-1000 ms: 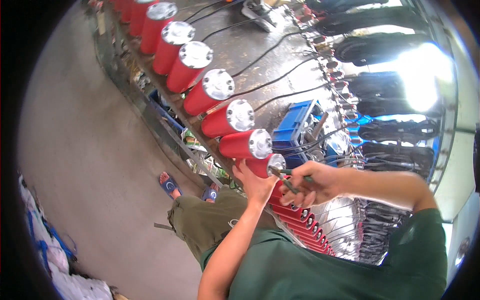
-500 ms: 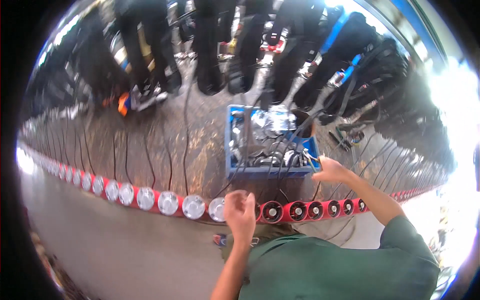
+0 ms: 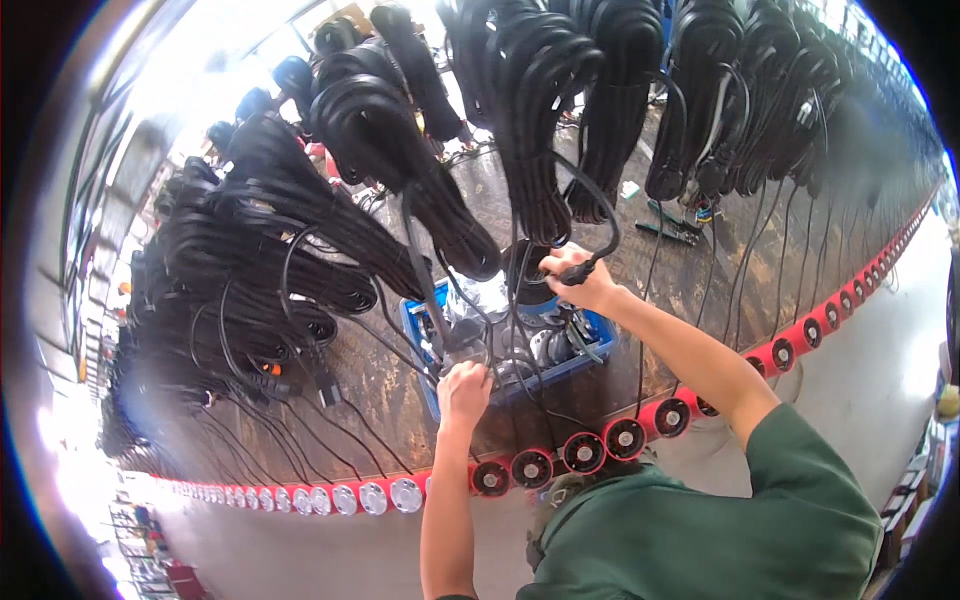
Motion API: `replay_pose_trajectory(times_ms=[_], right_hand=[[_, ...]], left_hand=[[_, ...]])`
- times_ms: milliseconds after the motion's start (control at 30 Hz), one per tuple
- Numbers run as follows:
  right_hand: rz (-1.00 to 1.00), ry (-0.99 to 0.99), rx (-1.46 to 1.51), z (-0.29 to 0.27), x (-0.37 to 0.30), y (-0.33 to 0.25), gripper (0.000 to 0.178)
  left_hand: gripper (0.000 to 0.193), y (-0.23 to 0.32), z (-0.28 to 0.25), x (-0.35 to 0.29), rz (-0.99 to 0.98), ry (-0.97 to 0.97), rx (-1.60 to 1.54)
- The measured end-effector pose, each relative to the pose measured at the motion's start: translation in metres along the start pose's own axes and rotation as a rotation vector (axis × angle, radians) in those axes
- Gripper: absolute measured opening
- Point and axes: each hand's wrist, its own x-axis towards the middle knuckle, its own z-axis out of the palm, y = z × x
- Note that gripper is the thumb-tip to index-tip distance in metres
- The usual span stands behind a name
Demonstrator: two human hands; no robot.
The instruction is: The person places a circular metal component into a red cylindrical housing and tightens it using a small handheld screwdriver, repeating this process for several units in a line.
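My right hand (image 3: pixel 580 282) is closed around the black plug (image 3: pixel 577 273) of a cable that loops down from a hanging coil. Lower and to the left, my left hand (image 3: pixel 465 392) is closed at the base of a dark grey plug-like piece (image 3: pixel 465 338), over the left side of a blue crate (image 3: pixel 424 385). A dark cable runs down to that piece; its exact shape is blurred. Inside the crate lie silvery round parts (image 3: pixel 548 346) and, behind them, a black round container or roll (image 3: pixel 528 268), partly hidden by cables.
Thick black cable coils (image 3: pixel 540 120) hang over the worktable (image 3: pixel 630 360). Along its near edge stands a row of red cylinders (image 3: pixel 625 438), several capped by clear discs (image 3: pixel 405 494) at the left, each with a thin cable. Green-handled pliers (image 3: pixel 668 228) lie beyond the crate.
My view has swung round. The right hand has left a small hand tool at the crate and taken hold of the black plug. My left hand has moved from the cylinders to the grey plug-like piece.
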Motion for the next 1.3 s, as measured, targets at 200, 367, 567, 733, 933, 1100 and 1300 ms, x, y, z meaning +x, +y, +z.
replay_pose_trajectory(times_ms=[200, 367, 567, 733, 933, 1100, 1300], right_hand=[[-0.031, -0.239, -0.113, 0.017, 0.040, -0.010, 0.015], [0.028, -0.233, -0.083, -0.011, 0.043, -0.018, 0.017], [0.137, 0.197, 0.267, -0.053, 0.004, -0.037, 0.020], [0.366, -0.166, 0.770, -0.101, -0.061, -0.105, 0.020], [-0.057, -0.248, 0.848, -0.105, -0.088, -0.182, 0.014], [-0.203, -0.157, 0.654, -0.101, -0.084, -0.190, 0.014], [-0.227, -0.150, 0.658, -0.091, -0.082, -0.194, 0.013]], left_hand=[[0.045, 0.029, -0.012, -0.038, 0.042, -0.246, 0.084], [0.055, 0.030, -0.002, -0.048, -0.135, -0.081, -0.131], [0.080, 0.033, -0.018, -0.060, -0.119, -0.033, -0.049], [0.075, 0.082, -0.055, -0.076, -0.501, 0.313, -1.661], [0.084, 0.136, -0.087, -0.072, -0.463, 0.041, -2.032], [0.073, 0.150, -0.098, -0.067, -0.591, 0.007, -1.726], [0.083, 0.156, -0.090, -0.069, -0.642, 0.141, -2.055]])
